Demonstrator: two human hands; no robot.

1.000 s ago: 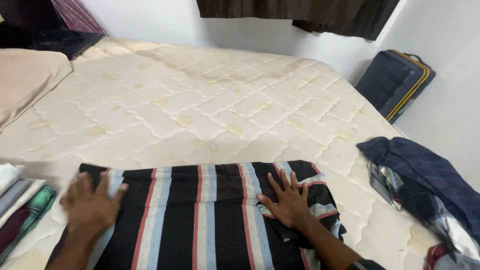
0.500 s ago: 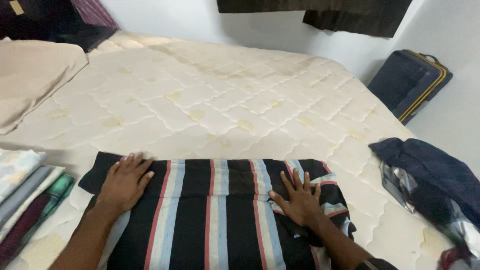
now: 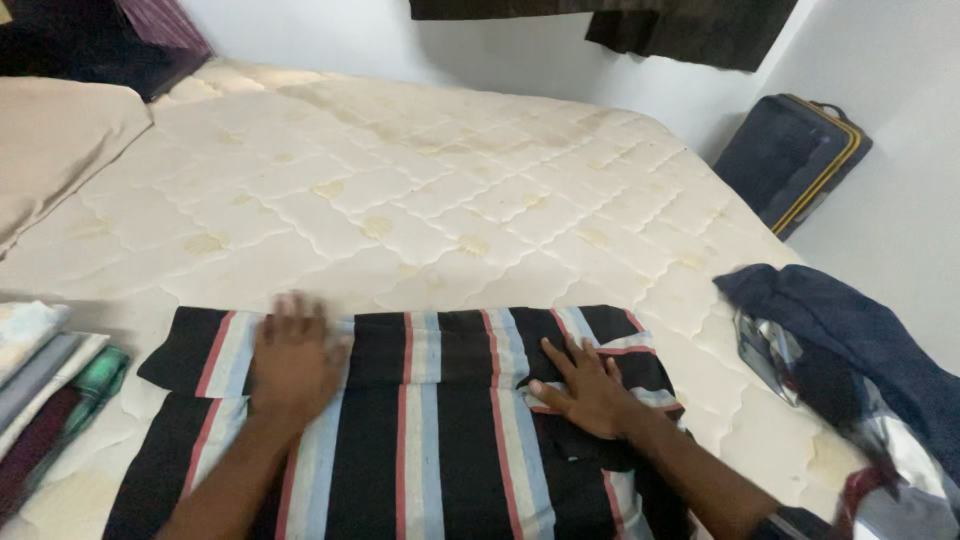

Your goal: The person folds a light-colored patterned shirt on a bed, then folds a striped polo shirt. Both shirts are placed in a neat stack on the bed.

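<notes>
At the far left edge of the bed, a stack of folded cloths [image 3: 40, 385] lies on the quilted cream mattress [image 3: 400, 200], its layers pale, grey, dark red and green, just beside the near left corner of the striped garment [image 3: 420, 420]. Above the stack, a beige pillow [image 3: 55, 145] rests against the head of the bed, with a dark striped cloth [image 3: 150, 25] behind it in the corner. The striped garment, black with bands of pale blue, grey and red, is spread flat across the near part of the mattress, its far edge folded over toward the viewer. The left hand [image 3: 293, 355] lies palm down on that folded edge, fingers spread wide and blurred, holding nothing, only pressing the fabric. The right hand [image 3: 585, 385] also lies flat and open on the garment near its right end, fingers splayed over a bunched part where a red-trimmed sleeve shows. To the right of the garment, apart from it, a loose heap of clothes [image 3: 850, 370] sits at the mattress edge, dark blue on top with checked fabric under it. Beyond the bed's far right corner, a dark blue suitcase [image 3: 790, 160] with yellow trim leans against the white wall, closed, so its contents cannot be seen. Dark cloth [image 3: 640, 25] hangs on the wall above.
</notes>
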